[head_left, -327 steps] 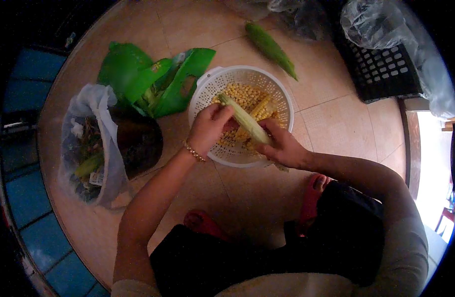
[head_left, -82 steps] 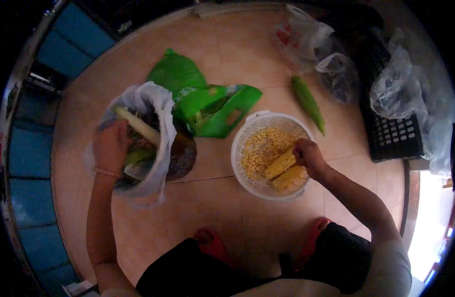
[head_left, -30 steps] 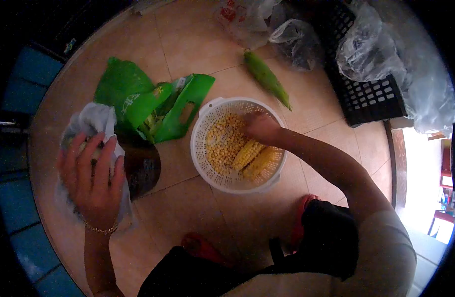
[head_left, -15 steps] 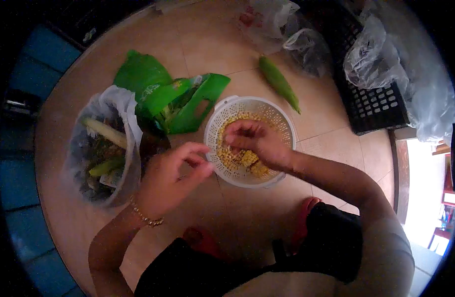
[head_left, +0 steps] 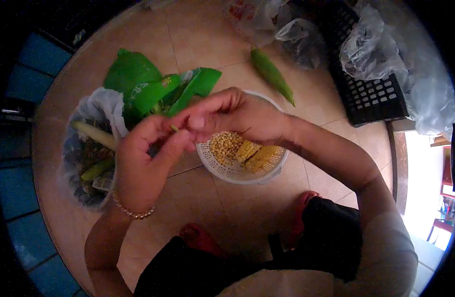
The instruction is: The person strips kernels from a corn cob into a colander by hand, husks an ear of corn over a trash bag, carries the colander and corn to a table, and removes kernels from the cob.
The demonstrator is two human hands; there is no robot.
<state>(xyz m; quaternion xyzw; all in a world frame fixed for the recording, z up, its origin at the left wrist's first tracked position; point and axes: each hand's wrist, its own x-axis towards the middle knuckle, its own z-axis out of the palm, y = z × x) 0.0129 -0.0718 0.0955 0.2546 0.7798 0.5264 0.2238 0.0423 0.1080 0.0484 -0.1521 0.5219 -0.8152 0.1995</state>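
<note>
My left hand (head_left: 151, 151) and my right hand (head_left: 247, 119) meet above the left edge of a white colander (head_left: 227, 177). A small green piece (head_left: 175, 128) shows at the pinched fingertips of my left hand; its kind is too small to tell. My right hand's fingers are curled close against it, and whatever they hold is hidden. Loose corn kernels (head_left: 225, 146) and pieces of yellow corn cob (head_left: 259, 157) lie in the colander. The right hand and forearm cover its upper part.
Left of the colander stands a bag-lined bin (head_left: 119, 106) with scraps. Behind my hands lies a green bag (head_left: 133, 74). An ear of corn in its husk (head_left: 272, 76) rests on the tiled floor. At right is a black crate (head_left: 378, 101) with clear plastic bags (head_left: 368, 57).
My right hand has lifted out of the colander and moved left to meet my left hand. My left hand has moved slightly up and left, its fingers now pinched.
</note>
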